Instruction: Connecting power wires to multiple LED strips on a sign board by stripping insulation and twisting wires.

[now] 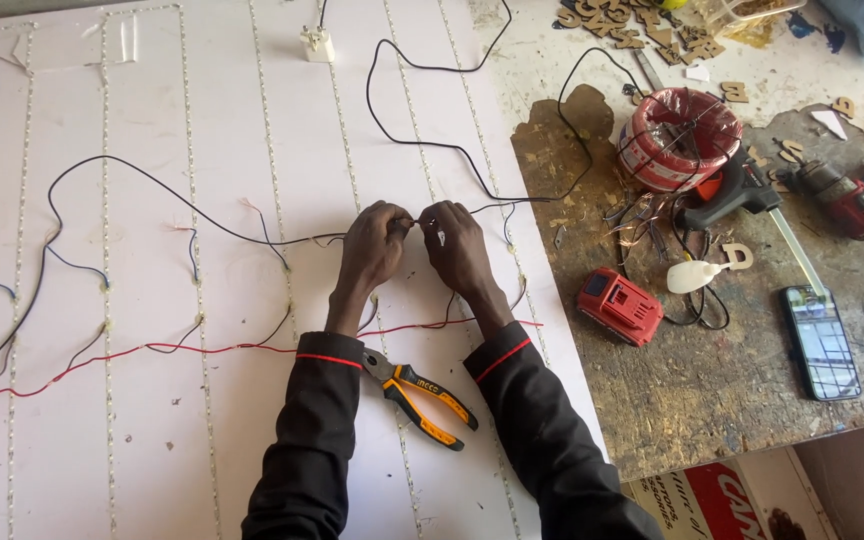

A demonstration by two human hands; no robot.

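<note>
Both your left hand [372,245] and right hand [455,245] pinch closed on the black wire [252,237] ends; twist tight, pliers [422,397] waiting at 6 o'clock.

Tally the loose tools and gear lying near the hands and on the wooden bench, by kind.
Pliers: 1
Battery pack: 1
Phone: 1
Wire spool: 1
Glue gun: 1
Cordless drill: 1
Squeeze bottle: 1
Total: 7
</note>
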